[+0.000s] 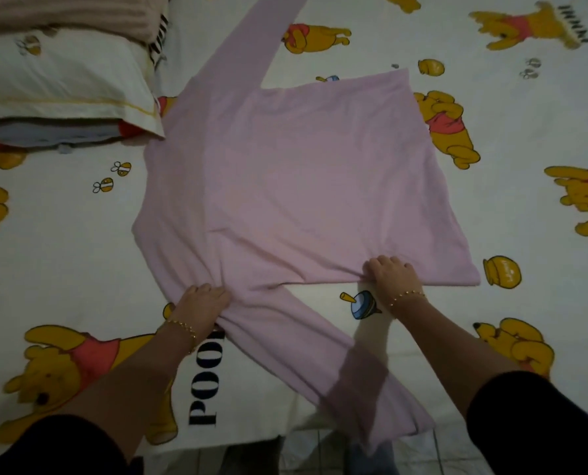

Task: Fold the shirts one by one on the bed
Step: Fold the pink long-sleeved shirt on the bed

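Observation:
A pink long-sleeved shirt (285, 176) lies spread flat on the bed, its neck end to the left and its hem to the right. One sleeve runs up to the top edge of the view. The other sleeve runs down over the near edge of the bed. My left hand (202, 303) grips bunched fabric at the near shoulder, where that sleeve begins. My right hand (393, 272) grips the shirt's near side edge, and the cloth puckers around its fingers.
The bed sheet (525, 114) is white with yellow cartoon bears and honey pots. A white pillow (59, 90) lies at the upper left with a pinkish blanket (70, 15) on it. Tiled floor (306, 457) shows below the bed's near edge.

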